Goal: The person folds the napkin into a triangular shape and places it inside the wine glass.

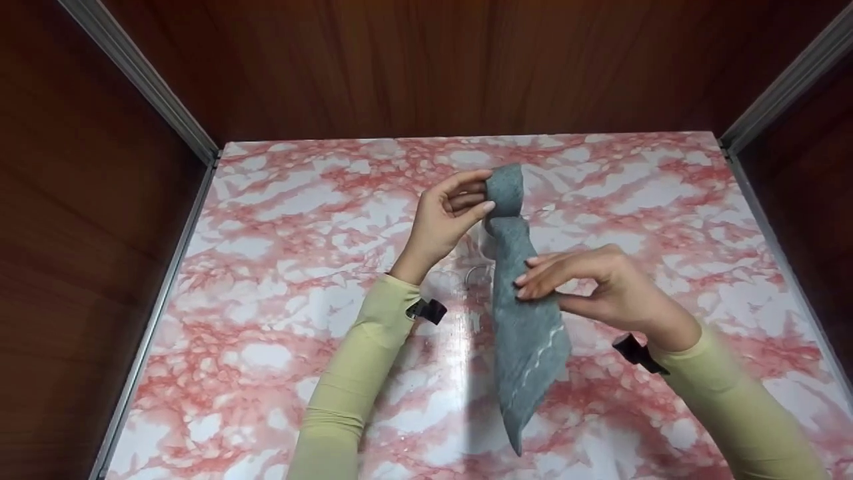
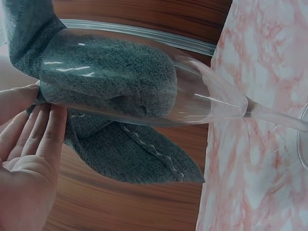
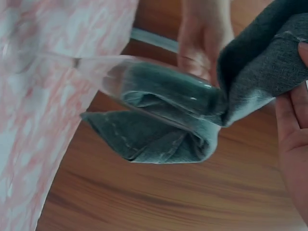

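Observation:
A grey-green cloth napkin point(image 1: 530, 347) with pale zigzag stitching is partly stuffed into a clear champagne flute point(image 2: 226, 98) that stands on the table. Through the glass wall, rolled cloth point(image 2: 110, 72) shows inside the bowl. One pointed corner point(image 3: 139, 139) hangs outside the glass, and a longer end comes out over the rim. My left hand point(image 1: 443, 223) pinches the cloth at the rim with thumb and fingers. Lower in the head view, my right hand point(image 1: 610, 287) holds the long end, fingers on top and thumb beneath.
The flute's round foot point(image 1: 478, 277) rests on a table point(image 1: 266, 400) with a red and white marbled top. Dark wooden panels point(image 1: 426, 67) rise at the back and both sides, with metal strips point(image 1: 153, 87) along the corners.

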`<move>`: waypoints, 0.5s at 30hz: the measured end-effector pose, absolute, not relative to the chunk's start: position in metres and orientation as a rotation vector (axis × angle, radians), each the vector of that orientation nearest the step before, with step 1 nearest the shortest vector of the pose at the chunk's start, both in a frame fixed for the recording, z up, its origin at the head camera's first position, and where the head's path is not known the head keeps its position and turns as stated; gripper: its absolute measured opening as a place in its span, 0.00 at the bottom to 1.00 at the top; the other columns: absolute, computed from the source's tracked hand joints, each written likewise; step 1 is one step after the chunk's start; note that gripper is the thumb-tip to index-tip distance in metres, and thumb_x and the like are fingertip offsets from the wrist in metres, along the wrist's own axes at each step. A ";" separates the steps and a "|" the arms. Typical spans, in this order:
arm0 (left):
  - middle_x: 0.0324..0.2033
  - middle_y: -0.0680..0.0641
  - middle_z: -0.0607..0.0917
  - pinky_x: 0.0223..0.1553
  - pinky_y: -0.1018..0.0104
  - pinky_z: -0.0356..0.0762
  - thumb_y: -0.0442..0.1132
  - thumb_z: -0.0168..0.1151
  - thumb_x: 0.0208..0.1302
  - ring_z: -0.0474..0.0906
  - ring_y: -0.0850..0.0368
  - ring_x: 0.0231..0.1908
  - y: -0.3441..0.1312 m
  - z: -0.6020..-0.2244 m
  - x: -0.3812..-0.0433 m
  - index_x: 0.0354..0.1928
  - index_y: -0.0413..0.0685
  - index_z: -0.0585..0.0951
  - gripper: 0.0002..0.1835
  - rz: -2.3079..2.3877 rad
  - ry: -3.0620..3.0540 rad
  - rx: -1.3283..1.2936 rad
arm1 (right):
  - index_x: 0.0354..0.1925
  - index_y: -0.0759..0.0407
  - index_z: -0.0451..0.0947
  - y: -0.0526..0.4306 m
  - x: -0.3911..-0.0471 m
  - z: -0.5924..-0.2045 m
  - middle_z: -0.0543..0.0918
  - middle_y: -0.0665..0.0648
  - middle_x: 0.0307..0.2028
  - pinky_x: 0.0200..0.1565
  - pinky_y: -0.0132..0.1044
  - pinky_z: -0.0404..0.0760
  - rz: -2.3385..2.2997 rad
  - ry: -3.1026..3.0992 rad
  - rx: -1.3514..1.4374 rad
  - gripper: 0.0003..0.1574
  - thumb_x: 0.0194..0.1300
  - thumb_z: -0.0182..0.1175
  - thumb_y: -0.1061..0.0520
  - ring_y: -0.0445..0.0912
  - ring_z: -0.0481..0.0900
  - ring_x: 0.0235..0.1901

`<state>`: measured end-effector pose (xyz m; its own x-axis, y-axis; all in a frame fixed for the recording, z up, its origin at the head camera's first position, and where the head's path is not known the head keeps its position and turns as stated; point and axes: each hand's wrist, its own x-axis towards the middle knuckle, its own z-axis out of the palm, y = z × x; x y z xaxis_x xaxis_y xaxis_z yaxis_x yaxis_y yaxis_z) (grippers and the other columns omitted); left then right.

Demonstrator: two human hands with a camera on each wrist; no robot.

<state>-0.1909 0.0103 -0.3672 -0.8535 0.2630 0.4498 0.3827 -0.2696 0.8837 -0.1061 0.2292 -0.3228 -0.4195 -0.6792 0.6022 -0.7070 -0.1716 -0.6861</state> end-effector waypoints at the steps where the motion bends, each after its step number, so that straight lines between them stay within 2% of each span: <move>1: 0.48 0.34 0.81 0.50 0.54 0.76 0.20 0.62 0.57 0.81 0.47 0.45 0.010 -0.367 -0.191 0.53 0.22 0.74 0.20 -2.298 -1.850 -0.816 | 0.40 0.67 0.82 0.229 -0.105 -0.324 0.85 0.64 0.39 0.58 0.48 0.70 1.658 -2.035 1.673 0.14 0.56 0.61 0.77 0.56 0.81 0.47; 7: 0.47 0.34 0.81 0.50 0.53 0.77 0.20 0.62 0.58 0.81 0.47 0.45 0.010 -0.367 -0.192 0.54 0.23 0.74 0.20 -2.294 -1.850 -0.825 | 0.40 0.67 0.82 0.224 -0.105 -0.333 0.85 0.63 0.38 0.57 0.45 0.72 1.547 -2.068 1.659 0.24 0.45 0.63 0.84 0.55 0.83 0.44; 15: 0.48 0.34 0.81 0.50 0.54 0.77 0.20 0.61 0.58 0.81 0.48 0.45 0.009 -0.367 -0.192 0.54 0.23 0.74 0.20 -2.287 -1.863 -0.830 | 0.41 0.65 0.83 0.232 -0.115 -0.359 0.85 0.61 0.39 0.58 0.43 0.71 1.482 -2.144 1.608 0.29 0.42 0.63 0.86 0.54 0.82 0.44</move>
<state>-0.1922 0.0094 -0.3670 -0.8505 0.2711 0.4508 0.3867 -0.2586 0.8852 -0.1146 0.2317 -0.3594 -0.4464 -0.6961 0.5623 -0.7721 -0.0181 -0.6353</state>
